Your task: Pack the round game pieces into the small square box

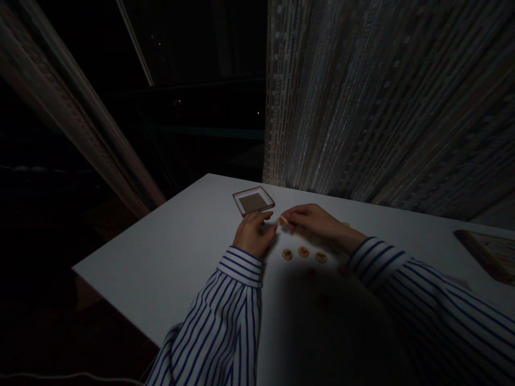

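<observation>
While the right hand (316, 221) pinches a small round piece (282, 220) between thumb and fingers over the white counter (177, 252), the left hand (251, 234) sits just beside that piece, thumb and fingers parted, gripping nothing that I can see. Nearer the person, three discs (303, 251) lie in a row, the middle one marked in red. A shallow open box (252, 202) lies just beyond the left hand.

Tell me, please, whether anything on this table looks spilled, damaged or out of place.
Nothing stands out as spilled, damaged or out of place, though the dim light hides detail. The open box sits flat on the table, three round pieces lie in a short row, and the right hand pinches another piece.
</observation>
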`<state>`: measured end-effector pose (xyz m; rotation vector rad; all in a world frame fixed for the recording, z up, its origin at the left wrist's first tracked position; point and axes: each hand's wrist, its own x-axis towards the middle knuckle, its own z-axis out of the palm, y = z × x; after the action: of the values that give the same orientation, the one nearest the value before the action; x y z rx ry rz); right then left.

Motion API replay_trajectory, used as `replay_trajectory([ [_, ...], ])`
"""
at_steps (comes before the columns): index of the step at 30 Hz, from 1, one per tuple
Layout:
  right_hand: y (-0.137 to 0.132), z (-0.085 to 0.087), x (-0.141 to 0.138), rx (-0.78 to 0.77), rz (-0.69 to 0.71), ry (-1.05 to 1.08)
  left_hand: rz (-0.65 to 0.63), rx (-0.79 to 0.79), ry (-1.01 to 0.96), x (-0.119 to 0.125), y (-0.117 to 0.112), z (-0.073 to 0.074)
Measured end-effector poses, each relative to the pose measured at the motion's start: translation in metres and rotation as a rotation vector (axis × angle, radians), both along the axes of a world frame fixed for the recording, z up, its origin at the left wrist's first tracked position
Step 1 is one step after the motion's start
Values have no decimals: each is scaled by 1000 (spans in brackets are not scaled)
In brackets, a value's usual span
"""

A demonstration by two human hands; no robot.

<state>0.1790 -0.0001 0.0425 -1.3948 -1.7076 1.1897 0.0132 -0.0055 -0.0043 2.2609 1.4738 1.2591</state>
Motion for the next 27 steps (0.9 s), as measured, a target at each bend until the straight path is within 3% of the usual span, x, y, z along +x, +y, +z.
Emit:
replay_trajectory([
  [14, -10, 3, -4, -90, -20, 193, -90, 199, -103, 8, -2, -2],
  [27, -13, 5, -2, -78, -18, 192, -121, 360, -21, 9, -8, 5],
])
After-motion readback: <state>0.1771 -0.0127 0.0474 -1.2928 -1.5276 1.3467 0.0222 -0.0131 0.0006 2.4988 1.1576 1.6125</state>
